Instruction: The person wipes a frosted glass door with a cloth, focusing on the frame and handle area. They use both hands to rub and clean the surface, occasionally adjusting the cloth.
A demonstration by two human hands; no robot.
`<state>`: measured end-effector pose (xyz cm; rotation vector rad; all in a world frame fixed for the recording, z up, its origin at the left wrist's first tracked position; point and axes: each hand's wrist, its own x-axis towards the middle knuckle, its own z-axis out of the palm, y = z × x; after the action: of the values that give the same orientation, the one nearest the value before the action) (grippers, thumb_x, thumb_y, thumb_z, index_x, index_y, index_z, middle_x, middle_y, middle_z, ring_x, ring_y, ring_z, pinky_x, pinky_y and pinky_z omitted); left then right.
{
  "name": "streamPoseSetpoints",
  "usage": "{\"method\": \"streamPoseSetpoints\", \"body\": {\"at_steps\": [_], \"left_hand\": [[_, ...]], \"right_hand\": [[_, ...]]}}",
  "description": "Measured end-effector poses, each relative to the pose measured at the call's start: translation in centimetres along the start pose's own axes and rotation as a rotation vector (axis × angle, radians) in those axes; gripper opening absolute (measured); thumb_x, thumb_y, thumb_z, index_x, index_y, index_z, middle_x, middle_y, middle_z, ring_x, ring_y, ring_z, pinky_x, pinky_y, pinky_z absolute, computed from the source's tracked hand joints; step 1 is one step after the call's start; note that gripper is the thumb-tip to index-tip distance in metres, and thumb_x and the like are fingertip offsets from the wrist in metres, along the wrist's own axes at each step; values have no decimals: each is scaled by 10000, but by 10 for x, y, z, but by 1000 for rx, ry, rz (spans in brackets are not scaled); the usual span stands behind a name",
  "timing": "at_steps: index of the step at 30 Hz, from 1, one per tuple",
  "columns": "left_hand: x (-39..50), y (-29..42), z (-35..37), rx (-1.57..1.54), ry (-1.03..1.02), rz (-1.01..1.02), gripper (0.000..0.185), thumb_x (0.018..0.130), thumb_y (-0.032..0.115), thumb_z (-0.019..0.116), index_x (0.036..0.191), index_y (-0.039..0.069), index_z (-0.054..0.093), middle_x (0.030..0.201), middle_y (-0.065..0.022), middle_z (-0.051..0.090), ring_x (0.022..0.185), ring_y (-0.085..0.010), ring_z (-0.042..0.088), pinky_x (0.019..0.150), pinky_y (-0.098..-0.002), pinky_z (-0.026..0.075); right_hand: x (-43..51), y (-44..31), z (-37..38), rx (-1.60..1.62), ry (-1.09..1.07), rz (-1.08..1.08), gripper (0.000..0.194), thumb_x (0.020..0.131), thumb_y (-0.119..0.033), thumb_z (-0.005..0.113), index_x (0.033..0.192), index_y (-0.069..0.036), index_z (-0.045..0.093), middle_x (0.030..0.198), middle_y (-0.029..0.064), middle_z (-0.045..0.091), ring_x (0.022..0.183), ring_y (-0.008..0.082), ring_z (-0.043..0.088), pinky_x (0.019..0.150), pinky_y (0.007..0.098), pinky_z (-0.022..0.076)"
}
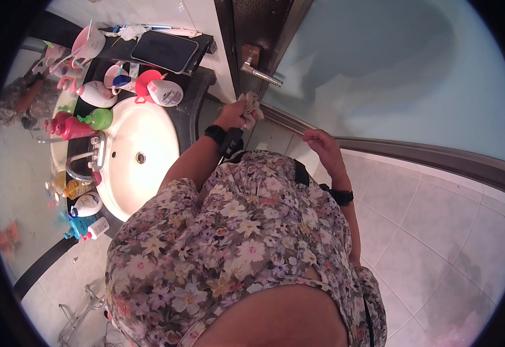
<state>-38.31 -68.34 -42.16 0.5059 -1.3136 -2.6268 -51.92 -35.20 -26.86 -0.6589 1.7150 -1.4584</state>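
Note:
My left hand [231,115] grips a crumpled light cloth or tissue [251,111], which hangs just below the metal door handle [261,74]. A gap separates the hand from the handle. To the right, my right hand [323,146] is raised with nothing in it, its fingers slightly bent and held near one another. A frosted glass door panel [365,86] in a dark frame stands beyond both hands. Black bands circle both wrists, and a small black device sits at the left one.
A lit washbasin [148,143] with a curved metal faucet [79,173] is at left, ringed by several pump bottles. Above it, a black shelf [207,43] holds a phone [165,50] and a pink cup [88,43]. A mirror [22,173] lines the far left.

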Motion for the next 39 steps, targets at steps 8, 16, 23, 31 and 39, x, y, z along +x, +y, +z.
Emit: {"method": "streamPoseSetpoints", "body": {"at_steps": [8, 16, 23, 31, 39], "left_hand": [[0, 8, 52, -289, -202, -157, 227, 1062, 216, 544, 1163, 31, 628, 904, -53, 565, 782, -198, 572, 717, -335, 515], [20, 58, 97, -339, 50, 27, 241, 1081, 144, 483, 1203, 6, 638, 1041, -106, 673, 785, -204, 626, 725, -342, 540], [24, 79, 112, -411, 44, 75, 253, 1072, 82, 484, 1286, 41, 612, 1195, -109, 688, 1044, -219, 699, 784, -338, 605], [47, 72, 116, -254, 367, 68, 137, 1015, 25, 582, 1115, 56, 670, 1128, -104, 711, 983, -232, 719, 716, -325, 600], [40, 38, 62, -283, 163, -104, 209, 1060, 158, 539, 1197, 31, 634, 1104, -103, 694, 919, -198, 691, 709, -308, 565]], "right_hand": [[-1, 2, 0, 0, 5, 0, 234, 991, -82, 635, 1204, 0, 684, 1089, 34, 708, 1037, 118, 654, 948, 290, 519], [-4, 1, 1, -14, 22, 19, 218, 994, -92, 642, 1190, -6, 687, 1063, 12, 700, 1013, 100, 639, 932, 275, 515], [-5, 3, 1, -5, 20, 41, 247, 984, -72, 627, 1214, -6, 686, 1102, 28, 704, 1061, 120, 640, 971, 292, 496], [-5, 5, 3, 23, 32, 60, 244, 988, -56, 614, 1219, -8, 679, 1107, 31, 703, 1066, 125, 641, 975, 295, 498], [2, 1, 2, -65, -16, 4, 251, 990, -57, 616, 1229, -3, 671, 1119, 40, 707, 1071, 130, 647, 972, 297, 506]]}}
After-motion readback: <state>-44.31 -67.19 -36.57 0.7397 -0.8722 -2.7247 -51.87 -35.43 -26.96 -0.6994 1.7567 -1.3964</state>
